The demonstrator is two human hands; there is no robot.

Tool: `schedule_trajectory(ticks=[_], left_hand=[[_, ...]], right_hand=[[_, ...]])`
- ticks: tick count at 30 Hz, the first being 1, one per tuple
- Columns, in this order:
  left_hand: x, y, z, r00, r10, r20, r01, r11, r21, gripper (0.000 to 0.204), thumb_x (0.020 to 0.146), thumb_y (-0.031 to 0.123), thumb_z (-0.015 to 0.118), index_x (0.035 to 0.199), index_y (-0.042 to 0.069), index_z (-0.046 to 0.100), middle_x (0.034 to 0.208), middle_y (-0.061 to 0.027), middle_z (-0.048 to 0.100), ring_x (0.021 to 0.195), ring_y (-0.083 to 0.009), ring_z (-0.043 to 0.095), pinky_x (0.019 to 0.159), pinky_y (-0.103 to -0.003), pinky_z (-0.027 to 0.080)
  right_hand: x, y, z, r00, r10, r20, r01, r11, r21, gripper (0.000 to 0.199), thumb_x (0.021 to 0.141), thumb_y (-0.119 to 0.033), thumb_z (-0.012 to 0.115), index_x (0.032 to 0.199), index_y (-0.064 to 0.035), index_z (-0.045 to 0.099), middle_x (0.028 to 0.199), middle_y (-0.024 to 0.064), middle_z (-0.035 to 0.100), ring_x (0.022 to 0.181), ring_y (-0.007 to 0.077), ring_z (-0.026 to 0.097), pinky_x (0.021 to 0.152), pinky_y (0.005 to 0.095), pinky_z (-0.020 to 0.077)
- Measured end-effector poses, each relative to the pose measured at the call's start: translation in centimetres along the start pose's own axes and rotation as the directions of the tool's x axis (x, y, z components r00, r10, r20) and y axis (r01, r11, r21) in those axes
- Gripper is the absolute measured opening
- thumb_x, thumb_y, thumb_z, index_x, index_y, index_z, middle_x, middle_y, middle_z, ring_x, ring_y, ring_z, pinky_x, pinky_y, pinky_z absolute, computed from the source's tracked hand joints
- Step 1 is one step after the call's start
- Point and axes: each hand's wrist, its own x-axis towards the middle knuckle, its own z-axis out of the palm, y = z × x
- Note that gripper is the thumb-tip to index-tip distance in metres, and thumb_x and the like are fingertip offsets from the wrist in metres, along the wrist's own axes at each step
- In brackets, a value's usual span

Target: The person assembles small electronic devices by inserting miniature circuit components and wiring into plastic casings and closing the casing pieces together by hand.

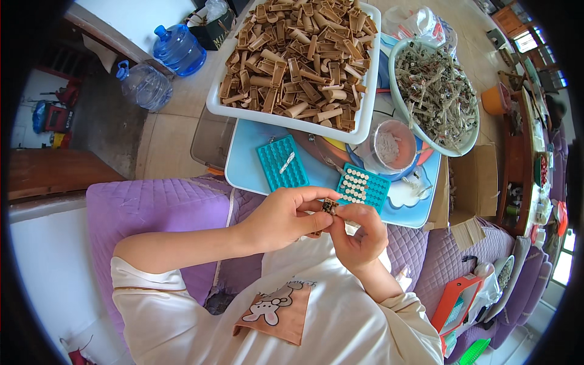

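My left hand point(280, 219) is closed around a small brown plastic casing point(317, 233) with a dark electronic part point(330, 205) at its upper end. The fingertips of my right hand point(362, 234) pinch at that same end, so both hands meet on the piece. Fingers hide most of the casing. Just beyond my hands lies a teal grid tray point(380, 190) partly filled with round cream pieces point(353, 185). A second teal tray point(274, 159), with a white twisted strip point(287, 162) across it, sits farther left on the blue table point(243, 152).
A white bin point(213, 100) heaped with brown casings covers the table's far side. Right of it stand a pale green basin point(398, 91) of wired parts and a clear tub point(395, 149) of whitish bits. An open cardboard box point(474, 182) stands right; water bottles point(179, 50) stand far left.
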Motion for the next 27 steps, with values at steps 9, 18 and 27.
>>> schedule_trajectory(ticks=[9, 18, 27], left_hand=[[0.7, -1.3, -0.5, 0.992, 0.046, -0.119, -0.038, 0.997, 0.068, 0.027, 0.084, 0.008, 0.050, 0.109, -0.002, 0.047, 0.082, -0.0054, 0.058, 0.073, -0.0073, 0.054, 0.067, -0.022, 0.046], [1.0, -1.0, -1.1, 0.994, 0.063, -0.087, -0.053, 0.992, 0.116, 0.019, 0.082, 0.007, 0.043, 0.099, 0.000, 0.049, 0.081, -0.0041, 0.055, 0.069, -0.0069, 0.052, 0.062, -0.021, 0.044], [1.5, -1.4, -1.3, 0.999, -0.035, -0.003, 0.035, 0.996, 0.079, 0.020, 0.082, 0.009, 0.041, 0.098, 0.002, 0.050, 0.085, -0.0048, 0.055, 0.070, -0.0073, 0.052, 0.062, -0.021, 0.043]], right_hand=[[0.5, 1.2, 0.7, 0.989, -0.095, 0.112, 0.111, 0.982, -0.152, 0.026, 0.062, 0.008, 0.062, 0.085, -0.0017, 0.056, 0.071, 0.0071, 0.058, 0.056, 0.0185, 0.055, 0.047, 0.0266, 0.0424], [-0.5, 4.0, -1.8, 0.992, 0.111, 0.062, -0.106, 0.991, -0.083, 0.024, 0.065, 0.010, 0.058, 0.086, -0.0007, 0.056, 0.075, 0.0084, 0.061, 0.062, 0.0206, 0.058, 0.056, 0.0269, 0.0455], [-4.1, 14.5, -4.7, 0.880, 0.455, 0.135, -0.362, 0.829, -0.427, 0.015, 0.074, -0.003, 0.054, 0.089, -0.0042, 0.055, 0.078, 0.0118, 0.060, 0.072, 0.0262, 0.058, 0.062, 0.0324, 0.0459]])
